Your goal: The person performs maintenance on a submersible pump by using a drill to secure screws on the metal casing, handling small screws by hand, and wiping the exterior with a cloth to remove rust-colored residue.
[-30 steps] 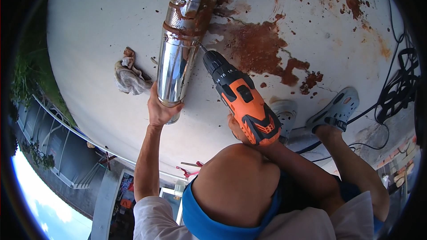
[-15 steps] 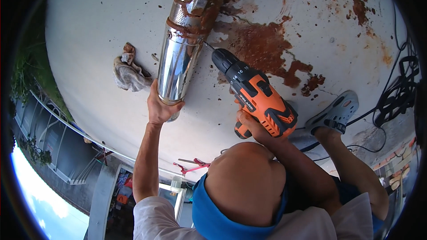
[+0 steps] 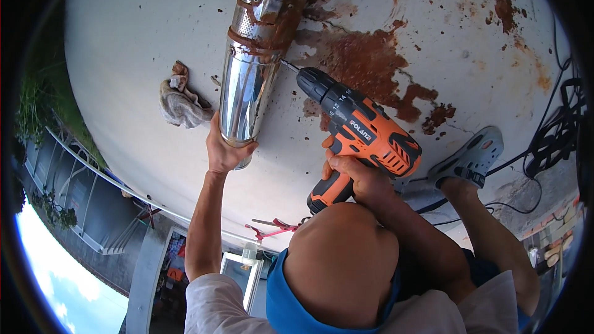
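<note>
A shiny metal cylinder (image 3: 244, 89) lies lengthwise on the pale ground, with brown muddy bands, a perforated section and screws near its upper part. My left hand (image 3: 226, 151) grips its near end, thumb across the rim and fingers along the left side. My right hand (image 3: 359, 173) is wrapped round the handle of an orange and black cordless drill (image 3: 377, 133). The drill points up and left, and its thin bit (image 3: 289, 65) meets the right side of the cylinder, just below the lower muddy band. Whether the bit bites into a screw there is too small to tell.
A dirty crumpled rag (image 3: 179, 99) lies left of the cylinder. Red-brown wet mud (image 3: 365, 62) covers ground beyond the drill. Black cables (image 3: 554, 124) coil at the far right, near my foot in a grey clog (image 3: 470, 154). A red-handled tool (image 3: 272, 229) lies near me.
The drill has rolled in my right hand, its handle swinging down and left into fuller view. Its bit stays at the same spot on the cylinder. My left hand keeps its grip.
</note>
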The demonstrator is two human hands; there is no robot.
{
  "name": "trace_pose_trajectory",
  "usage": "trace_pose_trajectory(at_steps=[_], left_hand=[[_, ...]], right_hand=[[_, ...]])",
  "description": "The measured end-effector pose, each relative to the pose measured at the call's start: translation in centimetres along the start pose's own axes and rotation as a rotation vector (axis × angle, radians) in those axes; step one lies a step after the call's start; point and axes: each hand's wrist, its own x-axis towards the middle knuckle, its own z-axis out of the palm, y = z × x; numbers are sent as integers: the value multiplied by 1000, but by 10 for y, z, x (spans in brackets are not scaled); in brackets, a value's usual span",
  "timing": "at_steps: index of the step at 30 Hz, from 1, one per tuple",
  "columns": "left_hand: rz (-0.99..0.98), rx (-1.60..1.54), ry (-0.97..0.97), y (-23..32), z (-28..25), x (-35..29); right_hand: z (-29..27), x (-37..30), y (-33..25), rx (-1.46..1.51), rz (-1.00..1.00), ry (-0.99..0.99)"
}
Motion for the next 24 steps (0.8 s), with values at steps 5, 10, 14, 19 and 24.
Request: trace_pose_trajectory(at_steps=[5, 10, 14, 19, 24], left_hand=[[10, 62, 11, -1, -1, -2], [21, 44, 42, -10, -1, -4], [32, 60, 46, -14, -1, -4], [-26, 43, 53, -14, 0, -6], [-15, 14, 16, -16, -1, -4]], right_hand=[[7, 3, 11, -3, -64, -11], [6, 4, 12, 83, -79, 10], [12, 0, 8, 7, -74, 73], [10, 3, 9, 89, -96, 118], [8, 2, 12, -137, -61, 44]])
